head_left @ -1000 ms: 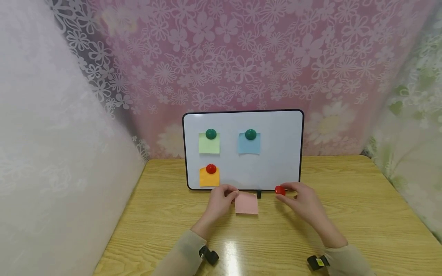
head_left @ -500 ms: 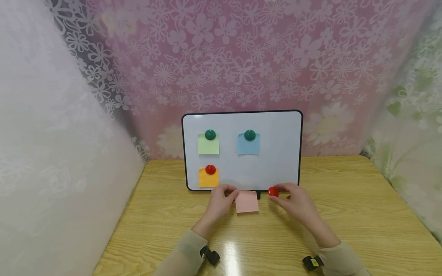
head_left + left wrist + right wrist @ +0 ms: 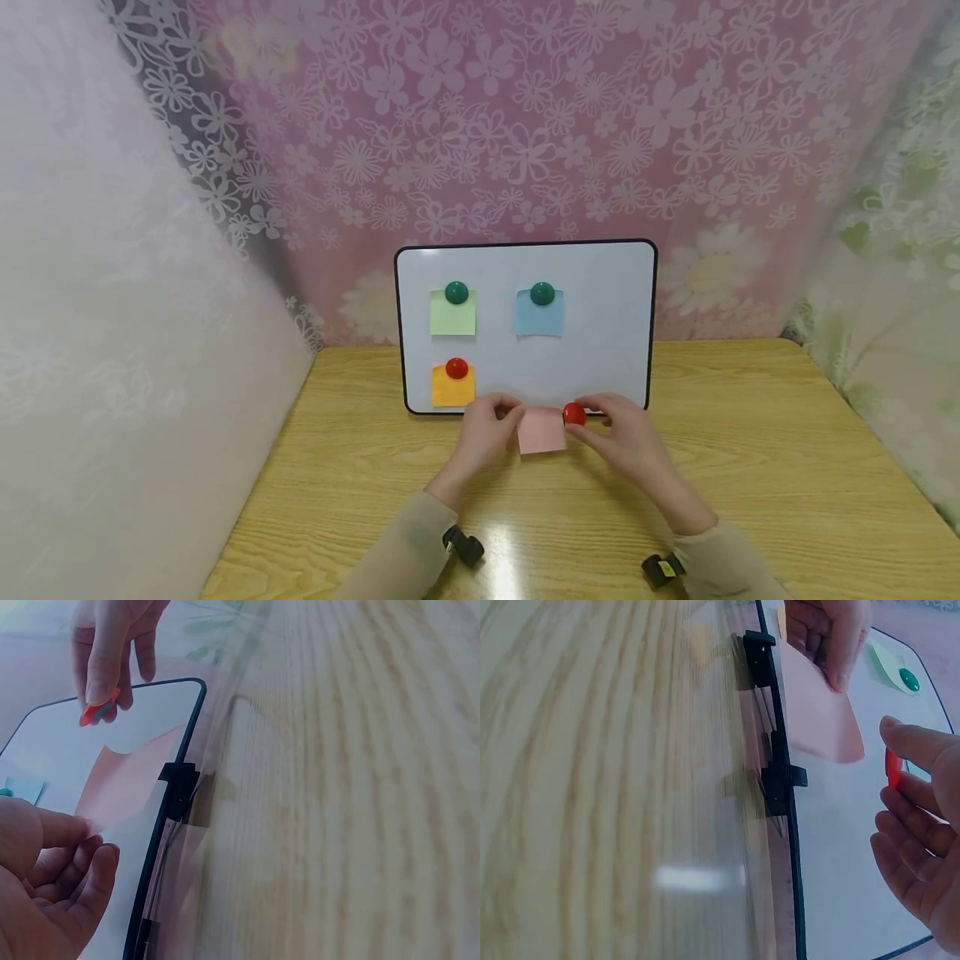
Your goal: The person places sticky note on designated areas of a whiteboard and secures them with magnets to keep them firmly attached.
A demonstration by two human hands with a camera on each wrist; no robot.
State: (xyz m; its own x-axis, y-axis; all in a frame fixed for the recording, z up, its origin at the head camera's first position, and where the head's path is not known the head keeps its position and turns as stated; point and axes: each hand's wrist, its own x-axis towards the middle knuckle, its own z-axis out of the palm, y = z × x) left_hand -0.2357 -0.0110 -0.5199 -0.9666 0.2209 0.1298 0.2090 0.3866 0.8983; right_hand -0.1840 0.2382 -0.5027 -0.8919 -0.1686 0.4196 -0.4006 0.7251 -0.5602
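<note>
A pink sticky note [image 3: 542,432] is pinched at its upper left corner by my left hand [image 3: 486,430], in front of the whiteboard's lower edge. Between thumb and fingers, my right hand [image 3: 624,435] holds a round red magnet [image 3: 574,414] close to the note's right edge. In the right wrist view the magnet [image 3: 893,766] is seen edge-on, apart from the note [image 3: 819,709]. The whiteboard [image 3: 600,333] stands upright behind both hands. Seen from the left wrist, the note [image 3: 127,784] bends slightly in front of the board.
Green magnets hold a light green note [image 3: 452,321] and a blue note [image 3: 539,321] on the board. A red magnet [image 3: 457,368] holds an orange note [image 3: 453,392] at lower left. Black clip feet [image 3: 778,780] support the board on the wooden table [image 3: 360,450].
My right hand has moved left with the red magnet, up to the pink note. My left hand has shifted slightly right and up with the note.
</note>
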